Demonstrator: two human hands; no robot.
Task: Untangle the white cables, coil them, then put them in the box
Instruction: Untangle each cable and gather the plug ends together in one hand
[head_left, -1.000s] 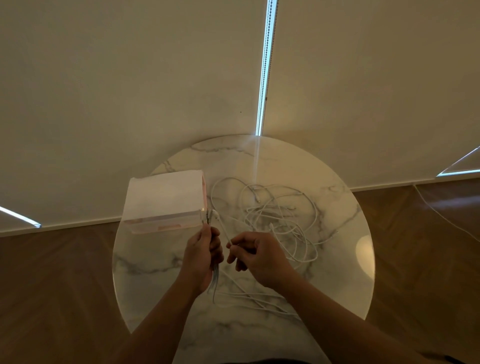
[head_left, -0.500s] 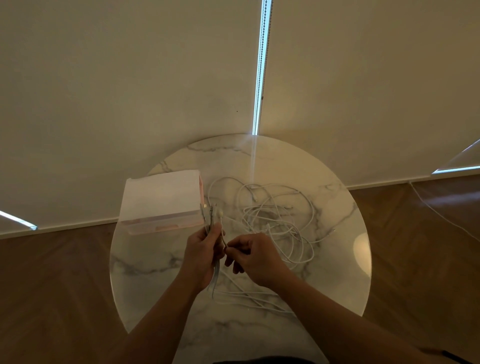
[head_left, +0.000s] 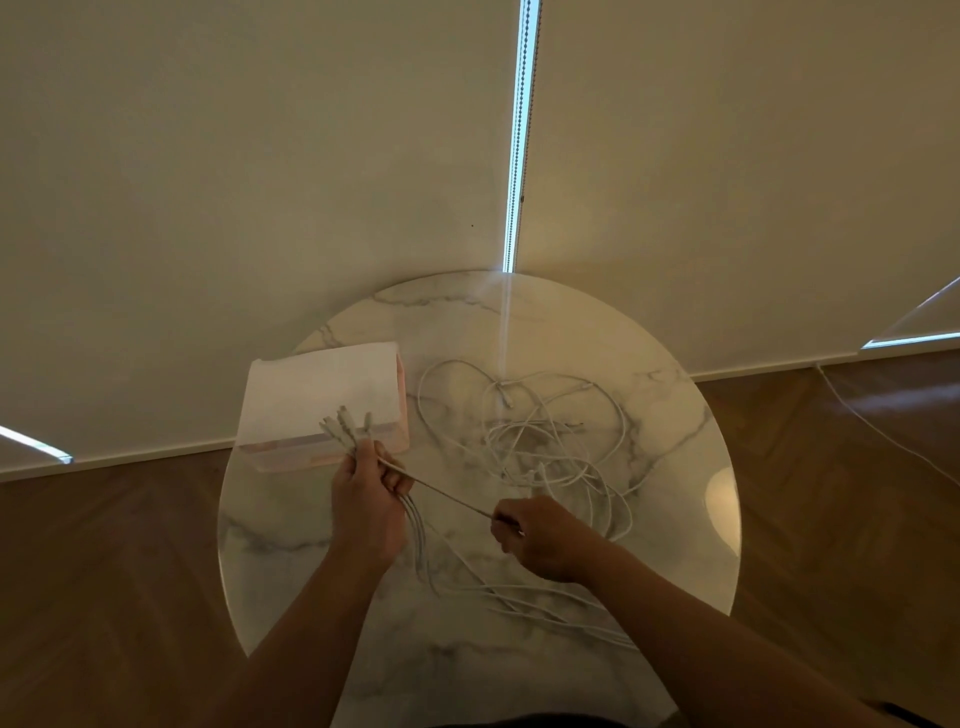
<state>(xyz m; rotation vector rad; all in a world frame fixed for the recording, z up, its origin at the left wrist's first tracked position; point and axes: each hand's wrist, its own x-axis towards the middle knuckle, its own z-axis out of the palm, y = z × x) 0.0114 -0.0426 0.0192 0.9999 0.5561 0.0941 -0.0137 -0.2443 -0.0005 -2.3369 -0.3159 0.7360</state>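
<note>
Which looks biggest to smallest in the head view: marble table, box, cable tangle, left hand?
1. marble table, clearly largest
2. cable tangle, by spread
3. box, close behind the tangle
4. left hand, smallest, though nearer the camera

The cables (head_left: 545, 441) are white, their bunched plug ends a duller grey-white in the dim light. The round surface (head_left: 675, 519) is white marble crossed by thin grey veins. The box (head_left: 322, 395) has a plain white top and pale pink sides. The floor (head_left: 104, 571) is warm brown wood, its planks set at angles. The blinds (head_left: 260, 156) are plain cream-beige, with a bright blue-white strip of daylight (head_left: 522, 130) between them
</note>
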